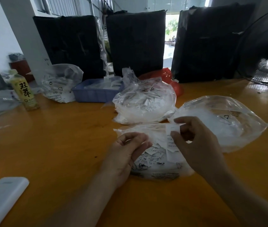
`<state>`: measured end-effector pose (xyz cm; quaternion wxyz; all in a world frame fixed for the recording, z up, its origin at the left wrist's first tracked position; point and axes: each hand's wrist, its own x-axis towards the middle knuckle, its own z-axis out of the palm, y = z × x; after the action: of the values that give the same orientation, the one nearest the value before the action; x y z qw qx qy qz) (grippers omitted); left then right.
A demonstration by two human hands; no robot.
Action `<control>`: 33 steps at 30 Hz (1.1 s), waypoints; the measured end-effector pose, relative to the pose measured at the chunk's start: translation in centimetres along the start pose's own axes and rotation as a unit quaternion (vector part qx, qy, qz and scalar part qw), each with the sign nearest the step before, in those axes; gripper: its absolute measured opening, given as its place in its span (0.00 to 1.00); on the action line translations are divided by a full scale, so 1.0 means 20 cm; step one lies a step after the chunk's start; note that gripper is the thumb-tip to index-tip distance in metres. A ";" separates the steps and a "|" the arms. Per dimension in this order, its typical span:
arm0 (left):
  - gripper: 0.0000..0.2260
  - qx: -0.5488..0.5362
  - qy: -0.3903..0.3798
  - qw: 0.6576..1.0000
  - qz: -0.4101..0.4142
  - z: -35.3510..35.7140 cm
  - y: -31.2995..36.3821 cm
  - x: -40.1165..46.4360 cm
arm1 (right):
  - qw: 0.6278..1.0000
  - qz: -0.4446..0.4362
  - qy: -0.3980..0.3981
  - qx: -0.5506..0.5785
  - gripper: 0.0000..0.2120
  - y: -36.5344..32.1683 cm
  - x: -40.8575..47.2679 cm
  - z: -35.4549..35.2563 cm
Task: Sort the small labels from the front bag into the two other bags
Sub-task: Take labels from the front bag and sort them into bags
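Crinkled clear front bag (154, 163); right hand (194, 145) pinches thin white label (172, 128); left hand (126, 153) curled, grip seemingly empty.

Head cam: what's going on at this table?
A person is sorting small labels at an orange table. The right hand pinches a white label strip above the front bag, which still holds many labels. The left hand rests at that bag's left edge with fingers curled; whether it grips anything is unclear. Two clear bags lie beyond: a full middle bag and a right bag.
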<state>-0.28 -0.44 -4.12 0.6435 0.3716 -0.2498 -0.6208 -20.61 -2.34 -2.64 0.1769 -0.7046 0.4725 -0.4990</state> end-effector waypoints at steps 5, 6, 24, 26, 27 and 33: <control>0.12 0.028 -0.023 0.999 -0.005 -0.01 -0.01 -0.01 | 0.999 0.000 -0.023 0.038 0.14 0.00 0.00 0.00; 0.11 0.030 -0.028 0.999 -0.007 -0.01 -0.01 -0.01 | 0.999 -0.007 -0.029 0.025 0.13 0.00 0.00 0.00; 0.21 0.079 -0.043 0.996 0.012 0.00 0.00 -0.01 | 0.992 -0.075 -0.077 -0.065 0.11 -0.04 -0.03 0.01; 0.22 0.109 -0.042 0.993 0.017 0.01 -0.01 -0.02 | 0.991 -0.075 -0.083 -0.067 0.11 -0.04 -0.03 0.01; 0.23 0.122 -0.043 0.991 0.019 0.01 -0.01 -0.03 | 0.991 -0.075 -0.083 -0.069 0.11 -0.04 -0.03 0.01; 0.19 0.171 -0.045 0.984 0.034 0.02 -0.01 -0.05 | 0.993 -0.071 -0.061 -0.074 0.11 -0.03 -0.02 0.01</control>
<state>-0.84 0.40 -3.88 0.5794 0.4391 -0.3939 -0.5624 -20.16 -1.75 -2.65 0.1170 -0.7767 0.4457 -0.4295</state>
